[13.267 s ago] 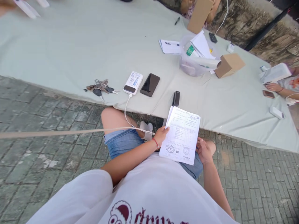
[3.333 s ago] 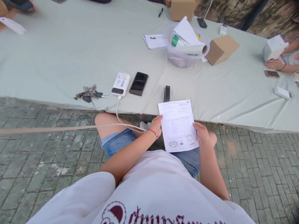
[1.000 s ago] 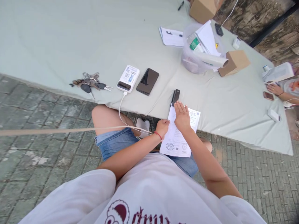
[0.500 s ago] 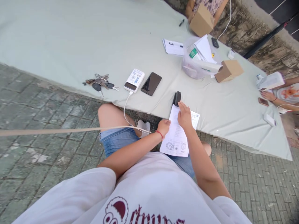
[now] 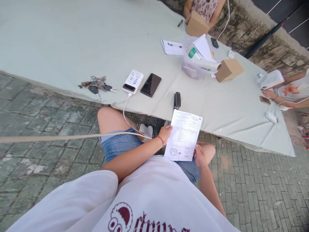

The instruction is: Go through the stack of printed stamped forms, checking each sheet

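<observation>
A printed sheet of paper (image 5: 183,135) with round stamps near its bottom is held over my lap, its top reaching the table edge. My left hand (image 5: 165,132), with a red cord at the wrist, grips the sheet's left edge. At the lower right edge, my right hand (image 5: 200,155) is closed on the same sheet. Just beyond the paper's top lies a black stapler (image 5: 177,100) on the table. Left of it rest a dark phone (image 5: 151,85) and a white power bank (image 5: 132,82) with a cable plugged in.
A bunch of keys (image 5: 98,86) lies near the edge of the cloth-covered table (image 5: 72,48). Farther back are a plastic bag (image 5: 193,68) with papers, a cardboard box (image 5: 229,70), and another person's hands at a box (image 5: 197,25). A second person (image 5: 293,85) sits at the right.
My right hand has left the stapler area and come back to the paper's lower right edge. The sheet's printed face is now uncovered. The whole view has shifted slightly.
</observation>
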A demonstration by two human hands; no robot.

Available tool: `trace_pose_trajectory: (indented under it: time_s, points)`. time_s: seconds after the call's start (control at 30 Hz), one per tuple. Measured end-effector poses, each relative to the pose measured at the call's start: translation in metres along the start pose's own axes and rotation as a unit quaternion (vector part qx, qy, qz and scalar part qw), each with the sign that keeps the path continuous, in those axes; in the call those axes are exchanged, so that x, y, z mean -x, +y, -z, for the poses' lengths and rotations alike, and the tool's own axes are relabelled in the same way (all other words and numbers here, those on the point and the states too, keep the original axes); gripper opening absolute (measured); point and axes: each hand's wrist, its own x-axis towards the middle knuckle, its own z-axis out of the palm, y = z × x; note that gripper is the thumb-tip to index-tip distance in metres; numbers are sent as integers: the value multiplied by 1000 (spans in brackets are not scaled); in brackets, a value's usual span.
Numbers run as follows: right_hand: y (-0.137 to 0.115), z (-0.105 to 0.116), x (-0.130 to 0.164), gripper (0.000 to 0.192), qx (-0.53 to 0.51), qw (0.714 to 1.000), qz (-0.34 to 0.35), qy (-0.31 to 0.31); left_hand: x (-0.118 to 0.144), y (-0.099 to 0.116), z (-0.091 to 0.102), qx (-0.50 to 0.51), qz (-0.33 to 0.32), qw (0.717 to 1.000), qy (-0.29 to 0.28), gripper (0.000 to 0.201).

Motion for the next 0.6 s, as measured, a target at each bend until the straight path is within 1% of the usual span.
trace_pose_trajectory:
  time_s: [0.07,0.17,0.23,0.3,0.37,0.4,0.47,0.5,0.53,0.6]
  points:
    - [5,-8,5,49,-43,997,-33,-58,2,1,0,-20,6,1000,-4,24]
    - [4,-14,5,51,-80,993,-45,-75,11,4,3,-9,-3,1000,-21,28]
    - [2,-13,1,51,-91,993,-41,-65,20,4,9,-1,-6,998,-60,31]
    - [3,-10,-2,51,-97,994,-28,-50,29,0,16,-5,11,993,-118,34]
    - [5,-7,-3,50,-105,994,-14,-32,37,-6,24,-23,58,984,-164,38]
    - [6,-5,-3,50,-113,993,-8,-24,39,-9,28,-36,89,979,-178,40]
    - [10,-3,-1,52,-135,991,-1,-4,42,-13,34,-69,137,970,-189,41]
    - [13,-2,0,54,-150,989,-1,6,43,-15,37,-90,149,967,-188,39]
    - [16,-1,2,56,-167,986,-4,14,42,-16,38,-112,152,964,-185,35]
    - [21,0,4,59,-198,980,-12,15,41,-16,41,-154,135,963,-173,28]
